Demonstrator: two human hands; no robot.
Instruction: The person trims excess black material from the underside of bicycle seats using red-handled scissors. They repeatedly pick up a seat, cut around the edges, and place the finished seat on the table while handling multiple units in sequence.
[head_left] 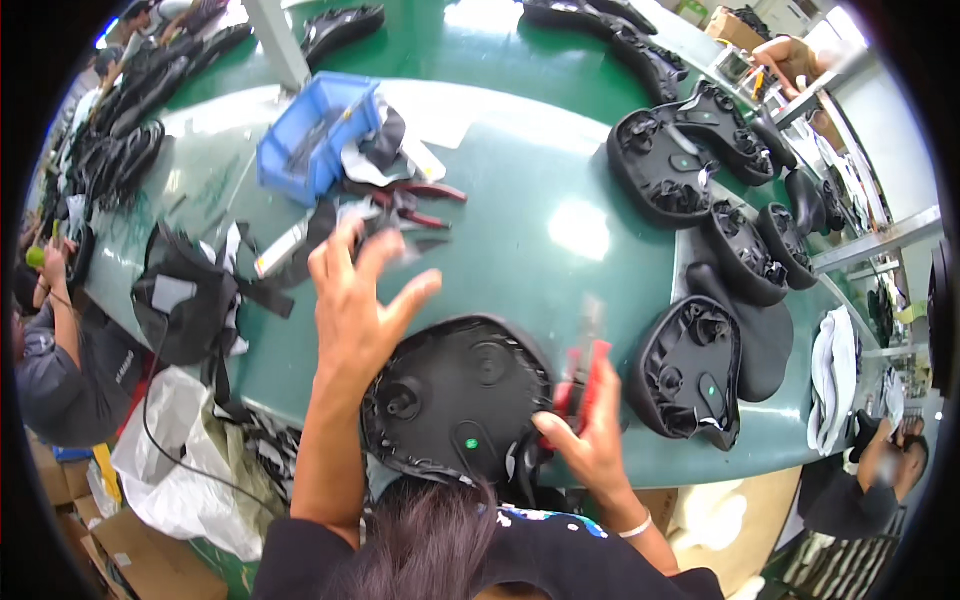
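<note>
In front of me a black padded seat [455, 400] lies underside up at the table's near edge, its dark cover folded over the rim of the base. A green dot sticks to the base. My right hand [590, 425] is closed round a red-handled tool [582, 385] with a narrow grey end, at the seat's right edge; motion blurs it, so its exact kind is unclear. Above the seat's far left edge, my left hand [360, 290] is raised with fingers spread and nothing in it. Red-handled pliers [425, 205] lie just beyond its fingertips.
A blue bin [315, 140] stands at the far left of the green table [540, 270]. Black fabric covers [185, 290] lie left; several seats, including one nearby [685, 370], lie right. A white plastic bag [185, 460] hangs below the left edge. Other people work on both sides.
</note>
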